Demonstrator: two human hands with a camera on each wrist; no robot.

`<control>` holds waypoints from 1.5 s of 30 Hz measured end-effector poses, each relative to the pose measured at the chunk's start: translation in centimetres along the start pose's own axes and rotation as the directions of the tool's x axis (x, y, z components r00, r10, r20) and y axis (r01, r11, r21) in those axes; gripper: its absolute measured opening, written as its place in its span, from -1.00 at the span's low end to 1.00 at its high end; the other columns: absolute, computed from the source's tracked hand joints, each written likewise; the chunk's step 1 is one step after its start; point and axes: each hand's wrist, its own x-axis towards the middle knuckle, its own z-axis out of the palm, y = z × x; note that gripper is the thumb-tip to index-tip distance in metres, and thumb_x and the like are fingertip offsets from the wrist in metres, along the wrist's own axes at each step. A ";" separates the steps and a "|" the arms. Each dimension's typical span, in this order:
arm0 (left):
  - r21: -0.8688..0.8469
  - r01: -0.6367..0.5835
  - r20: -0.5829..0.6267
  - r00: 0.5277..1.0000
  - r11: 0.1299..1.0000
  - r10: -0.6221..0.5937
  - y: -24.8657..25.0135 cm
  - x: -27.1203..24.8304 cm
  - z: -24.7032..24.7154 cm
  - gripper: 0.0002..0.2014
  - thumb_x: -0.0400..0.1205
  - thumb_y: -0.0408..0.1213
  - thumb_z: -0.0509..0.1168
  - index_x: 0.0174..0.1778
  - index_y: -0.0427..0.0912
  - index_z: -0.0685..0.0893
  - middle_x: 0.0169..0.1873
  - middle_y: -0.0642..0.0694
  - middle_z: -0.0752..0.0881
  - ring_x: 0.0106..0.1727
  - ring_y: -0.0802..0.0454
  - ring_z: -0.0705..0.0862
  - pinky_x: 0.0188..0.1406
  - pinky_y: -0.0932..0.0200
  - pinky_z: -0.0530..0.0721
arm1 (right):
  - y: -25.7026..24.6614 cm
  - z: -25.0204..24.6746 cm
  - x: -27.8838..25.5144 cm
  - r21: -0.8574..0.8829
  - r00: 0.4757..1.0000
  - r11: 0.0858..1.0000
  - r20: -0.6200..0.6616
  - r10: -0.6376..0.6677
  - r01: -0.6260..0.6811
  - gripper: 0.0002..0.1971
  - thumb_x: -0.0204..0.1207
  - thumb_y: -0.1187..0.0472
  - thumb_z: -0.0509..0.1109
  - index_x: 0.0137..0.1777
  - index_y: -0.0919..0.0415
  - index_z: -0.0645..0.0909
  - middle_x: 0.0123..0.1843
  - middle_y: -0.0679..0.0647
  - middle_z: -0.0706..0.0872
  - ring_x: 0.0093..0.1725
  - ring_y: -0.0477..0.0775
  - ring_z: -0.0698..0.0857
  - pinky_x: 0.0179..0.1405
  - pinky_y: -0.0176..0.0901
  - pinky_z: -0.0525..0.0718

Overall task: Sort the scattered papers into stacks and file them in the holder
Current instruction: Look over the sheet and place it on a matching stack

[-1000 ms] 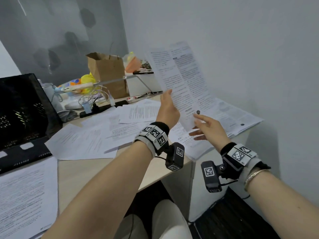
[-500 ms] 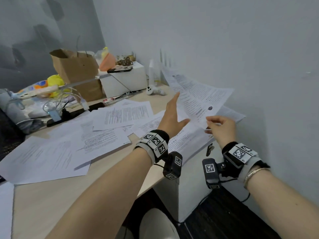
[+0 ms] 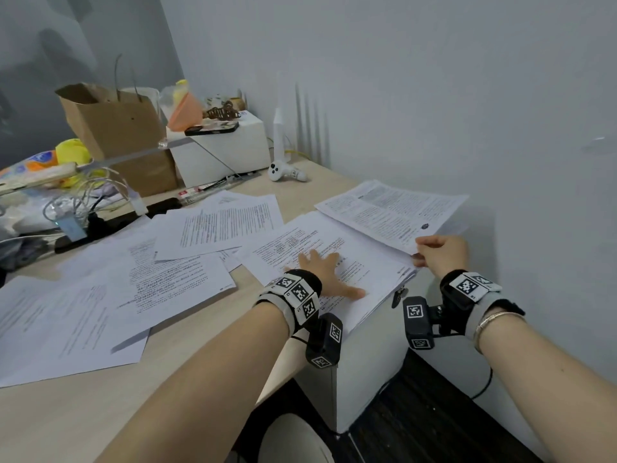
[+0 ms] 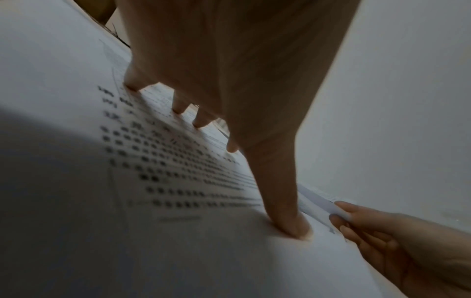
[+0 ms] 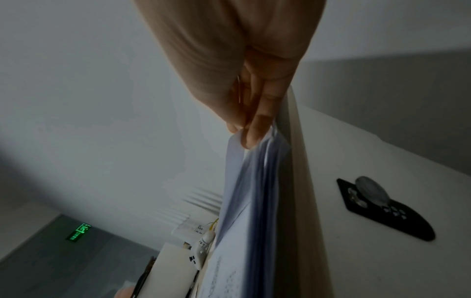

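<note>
Biggest risk imo: the printed sheet (image 3: 390,212) pinched by its corner in the right hand (image 3: 440,252) flops or lands crooked on the stack (image 3: 364,262) at the desk's right end. Left hand (image 3: 325,272) lies flat, fingers spread, pressing that stack. Thin white pages, dense text.

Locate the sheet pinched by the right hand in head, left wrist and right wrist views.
Head: the pinched sheet lies right of centre, near the wall, the right hand at its near corner.
Left wrist: only its corner shows, lower right, above the fingertips.
Right wrist: its corner is at centre, under the fingertips.
Shared landmark: the right hand itself, in all three views.
</note>
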 end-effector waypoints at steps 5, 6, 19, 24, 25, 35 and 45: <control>0.058 -0.044 0.012 0.999 0.997 0.044 -0.5 0.0 0.1 0.08 0.23 0.49 0.34 0.61 0.21 0.03 0.65 -0.10 -0.03 0.65 -0.26 -0.12 0.42 -0.61 0.01 | 0.8 -0.4 -0.5 -0.022 0.999 0.999 -0.022 0.046 -0.046 -0.85 0.53 0.48 0.29 -0.09 0.31 0.68 -0.39 0.21 0.70 -0.67 -0.07 0.67 -0.51 -0.37 0.70; 0.066 -0.057 0.012 0.998 0.996 0.056 -0.6 0.0 0.1 0.08 0.22 0.49 0.34 0.60 0.21 0.04 0.65 -0.09 -0.03 0.65 -0.26 -0.12 0.42 -0.61 0.01 | 0.9 -0.5 -0.5 -0.031 0.998 0.998 -0.027 0.054 -0.055 -0.85 0.53 0.48 0.29 -0.08 0.31 0.68 -0.39 0.20 0.70 -0.66 -0.06 0.68 -0.50 -0.35 0.71; -0.106 -0.110 -0.145 0.985 0.988 0.094 -1.9 -2.2 -1.2 -0.07 0.44 0.36 0.29 0.63 -0.02 0.13 0.62 -0.12 0.20 0.62 -0.17 0.15 0.57 -0.32 0.11 | -1.7 0.1 -3.3 -0.205 0.982 0.964 -0.054 -0.183 0.168 -0.80 0.44 0.31 0.48 0.06 0.26 0.70 0.05 0.22 0.64 0.11 0.12 0.62 0.02 -0.23 0.47; -0.237 -0.130 -0.208 0.975 0.963 0.080 -4.6 -4.9 -3.2 -0.28 0.55 0.11 0.34 0.57 -0.09 0.28 0.55 -0.12 0.34 0.56 -0.14 0.30 0.53 -0.15 0.32 | -5.3 2.8 -6.1 -0.142 0.970 0.959 0.027 -0.243 0.244 -0.87 0.45 0.35 0.41 -0.08 0.12 0.70 0.15 0.17 0.69 0.11 0.01 0.62 0.09 -0.23 0.47; -0.238 -0.117 -0.211 0.975 0.964 0.066 -5.5 -5.3 -3.4 -0.31 0.56 0.10 0.33 0.55 -0.09 0.31 0.54 -0.13 0.35 0.55 -0.14 0.31 0.52 -0.14 0.32 | -6.0 3.5 -6.8 -0.126 0.966 0.958 0.048 -0.253 0.257 -0.86 0.45 0.36 0.39 -0.12 0.11 0.70 0.11 0.14 0.71 0.09 0.02 0.63 0.09 -0.20 0.51; -0.246 0.037 -0.250 0.963 0.968 -0.101 -15.5 -12.2 -5.0 -0.50 0.62 0.00 0.29 0.43 -0.15 0.46 0.46 -0.13 0.45 0.46 -0.10 0.42 0.43 0.04 0.39 | -10.7 12.5 -15.0 -0.083 0.885 0.934 0.357 -0.299 0.349 -0.82 0.47 0.38 0.32 -0.23 0.13 0.69 -0.16 0.05 0.72 -0.11 0.03 0.65 -0.11 -0.19 0.56; -0.316 0.338 -0.227 0.880 0.886 -0.417 -26.3 -16.0 -6.3 -0.44 0.63 -0.05 0.30 0.49 -0.22 0.37 0.46 -0.17 0.46 0.45 -0.14 0.44 0.40 0.04 0.42 | -12.7 22.9 -18.7 -0.182 0.785 0.885 0.559 -0.266 0.429 -0.86 0.47 0.28 0.38 -0.06 0.26 0.74 0.10 0.12 0.76 0.21 0.11 0.65 0.33 0.00 0.55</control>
